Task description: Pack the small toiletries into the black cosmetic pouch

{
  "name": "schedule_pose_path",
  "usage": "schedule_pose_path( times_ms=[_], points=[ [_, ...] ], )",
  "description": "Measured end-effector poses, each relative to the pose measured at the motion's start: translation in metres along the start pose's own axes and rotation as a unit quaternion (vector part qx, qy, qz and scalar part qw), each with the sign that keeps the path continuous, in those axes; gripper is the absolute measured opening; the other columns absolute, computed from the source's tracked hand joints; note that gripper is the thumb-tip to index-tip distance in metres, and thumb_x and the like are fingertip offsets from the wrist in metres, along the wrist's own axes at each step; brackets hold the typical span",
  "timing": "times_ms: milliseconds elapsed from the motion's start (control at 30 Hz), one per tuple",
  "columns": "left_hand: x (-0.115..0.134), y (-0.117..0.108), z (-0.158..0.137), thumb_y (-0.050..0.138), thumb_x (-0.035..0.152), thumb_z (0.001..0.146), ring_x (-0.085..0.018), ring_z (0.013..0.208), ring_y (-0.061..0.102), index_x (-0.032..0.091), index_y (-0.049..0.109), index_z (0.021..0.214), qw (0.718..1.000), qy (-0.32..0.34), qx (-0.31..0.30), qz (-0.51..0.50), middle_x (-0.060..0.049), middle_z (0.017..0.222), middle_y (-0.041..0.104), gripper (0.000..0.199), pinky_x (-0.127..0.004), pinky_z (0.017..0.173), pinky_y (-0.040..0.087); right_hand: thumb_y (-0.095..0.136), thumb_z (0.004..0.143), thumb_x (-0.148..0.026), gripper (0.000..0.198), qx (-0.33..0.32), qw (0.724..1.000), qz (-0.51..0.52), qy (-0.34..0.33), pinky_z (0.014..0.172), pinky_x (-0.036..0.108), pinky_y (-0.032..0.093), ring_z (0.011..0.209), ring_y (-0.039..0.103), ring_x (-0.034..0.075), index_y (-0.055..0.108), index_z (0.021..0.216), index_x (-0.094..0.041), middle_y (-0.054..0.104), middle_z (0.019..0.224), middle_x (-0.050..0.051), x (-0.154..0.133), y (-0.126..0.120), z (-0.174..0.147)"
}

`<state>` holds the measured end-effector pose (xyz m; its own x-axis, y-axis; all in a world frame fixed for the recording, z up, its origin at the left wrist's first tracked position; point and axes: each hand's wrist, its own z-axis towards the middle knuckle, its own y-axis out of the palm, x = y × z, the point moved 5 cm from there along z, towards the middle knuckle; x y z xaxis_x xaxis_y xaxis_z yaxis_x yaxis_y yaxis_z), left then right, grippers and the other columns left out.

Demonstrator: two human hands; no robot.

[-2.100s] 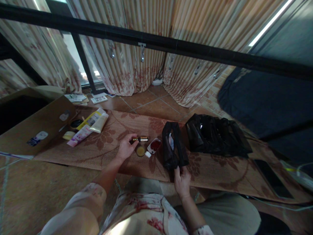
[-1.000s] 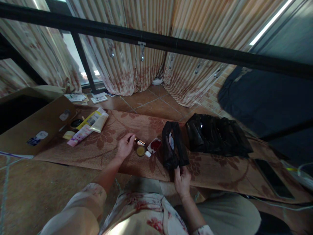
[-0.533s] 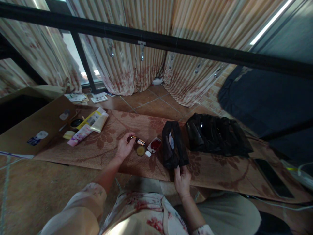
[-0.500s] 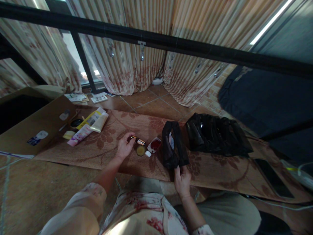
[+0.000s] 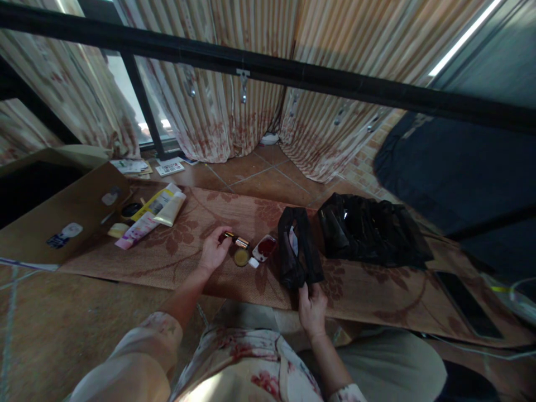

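Observation:
My left hand point(image 5: 214, 249) pinches the dark end of a small black-and-gold tube point(image 5: 238, 240) that looks like a lipstick, low over the cloth. Just below the tube lies a round gold-coloured jar or lid point(image 5: 242, 257). To its right are a small white cap-like piece point(image 5: 253, 262) and a clear bottle with dark red contents point(image 5: 265, 247). My right hand point(image 5: 312, 309) grips the near edge of a black mesh pouch point(image 5: 298, 245), whose top gapes; something pale shows inside.
Another black mesh organizer point(image 5: 372, 229) stands to the right, with a phone point(image 5: 469, 304) beyond it. At left are a cardboard box point(image 5: 90, 215), squeeze tubes point(image 5: 170, 207) and a small yellow jar point(image 5: 118, 230). A dark metal rail point(image 5: 268, 64) crosses ahead.

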<state>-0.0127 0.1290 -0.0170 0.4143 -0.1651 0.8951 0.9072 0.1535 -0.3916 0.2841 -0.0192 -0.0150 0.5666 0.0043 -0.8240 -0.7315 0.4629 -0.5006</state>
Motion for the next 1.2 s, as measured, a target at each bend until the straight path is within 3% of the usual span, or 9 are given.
schedule_pose_path(
  times_ms=[800, 1200],
  points=[
    [0.0024, 0.0006, -0.0012, 0.056, 0.026, 0.077, -0.017, 0.085, 0.063, 0.02, 0.065, 0.098, 1.0, 0.003, -0.005, 0.008, -0.003, 0.095, 0.069, 0.024, -0.03, 0.081, 0.049, 0.048, 0.09, -0.042, 0.038, -0.007, 1.0, 0.004, 0.007, 0.079, 0.034, 0.047, 0.09, 0.064, 0.026, 0.068, 0.099, -0.012, 0.071, 0.094, 0.015, 0.0002, 0.0, 0.0001],
    [0.0042, 0.0005, -0.0017, 0.057, 0.025, 0.077, -0.016, 0.076, 0.062, 0.019, 0.066, 0.099, 1.0, -0.001, -0.007, 0.017, -0.003, 0.091, 0.069, 0.024, -0.028, 0.073, 0.048, 0.047, 0.09, -0.043, 0.039, -0.012, 1.0, 0.009, 0.021, 0.081, 0.035, 0.046, 0.092, 0.064, 0.027, 0.067, 0.098, -0.011, 0.071, 0.097, 0.016, 0.0015, 0.0007, -0.0004]
  ],
)
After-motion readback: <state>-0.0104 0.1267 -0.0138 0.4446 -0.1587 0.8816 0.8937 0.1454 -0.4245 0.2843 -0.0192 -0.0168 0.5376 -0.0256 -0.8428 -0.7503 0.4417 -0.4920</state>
